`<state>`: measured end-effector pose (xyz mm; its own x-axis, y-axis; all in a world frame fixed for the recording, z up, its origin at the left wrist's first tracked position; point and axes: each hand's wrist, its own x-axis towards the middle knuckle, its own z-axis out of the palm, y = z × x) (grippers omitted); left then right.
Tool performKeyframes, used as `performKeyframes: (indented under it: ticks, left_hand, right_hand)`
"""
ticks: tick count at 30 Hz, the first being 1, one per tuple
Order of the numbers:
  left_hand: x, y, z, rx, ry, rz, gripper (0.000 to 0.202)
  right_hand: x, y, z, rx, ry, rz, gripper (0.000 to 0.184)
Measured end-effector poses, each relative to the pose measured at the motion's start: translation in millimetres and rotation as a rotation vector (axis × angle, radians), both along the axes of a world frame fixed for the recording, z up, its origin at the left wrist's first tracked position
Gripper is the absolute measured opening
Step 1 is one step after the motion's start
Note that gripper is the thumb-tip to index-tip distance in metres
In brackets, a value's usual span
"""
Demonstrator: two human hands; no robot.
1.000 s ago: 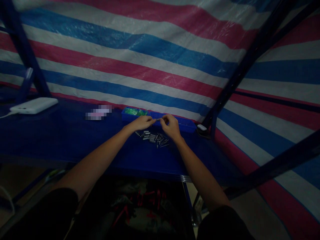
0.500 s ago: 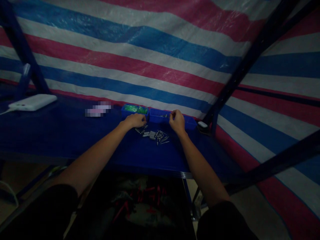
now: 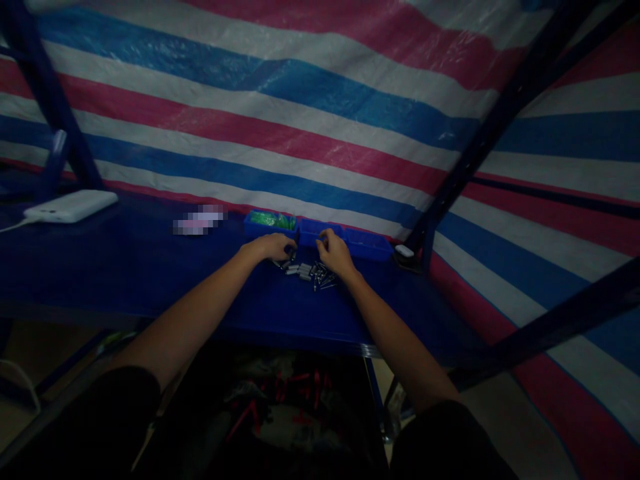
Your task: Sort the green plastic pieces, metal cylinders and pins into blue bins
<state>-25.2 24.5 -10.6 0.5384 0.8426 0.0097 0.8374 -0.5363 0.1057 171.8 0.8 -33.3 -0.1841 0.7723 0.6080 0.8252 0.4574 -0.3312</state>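
Note:
My left hand (image 3: 274, 247) is bent over the left end of a row of small grey metal cylinders (image 3: 305, 270). Its thumb and fingers close around something dark that I cannot make out. In front of the middle blue bin (image 3: 308, 230) is my right hand (image 3: 336, 253), its fingers curled into a pinch; whatever lies in them is too small to tell. Below its fingers lies a loose pile of thin metal pins (image 3: 324, 277), partly covered by the hand. Green packets (image 3: 273, 219) fill the left blue bin (image 3: 253, 229).
The right blue bin (image 3: 369, 245) adjoins the middle one. A small white case (image 3: 404, 251) lies beside the dark rack post. A white power bank with a cable (image 3: 75, 206) and a blurred pink item (image 3: 200, 220) lie to the left. Striped sheeting (image 3: 280, 140) hangs behind the blue table (image 3: 150, 267).
My right hand has moved left and slightly down, from the right end of the middle bin to above the metal pins. My left hand has shifted slightly right and down.

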Motion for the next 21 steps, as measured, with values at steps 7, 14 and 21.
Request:
performKeyframes:
  ticks: [7, 14, 21]
  left_hand:
    - [3.4, -1.5, -0.4, 0.015, 0.015, 0.119, 0.034]
    - [9.5, -6.2, -1.1, 0.027, 0.007, 0.052, 0.030]
    - [8.5, -8.8, -0.5, 0.050, -0.092, 0.151, 0.029]
  right_hand:
    - [27.5, 7.4, 6.5, 0.096, 0.044, -0.109, 0.016]
    - [24.9, -2.1, 9.1, -0.068, 0.074, -0.074, 0.019]
    - [-2.7, -9.6, 8.3, -0.100, -0.019, 0.121, 0.018]
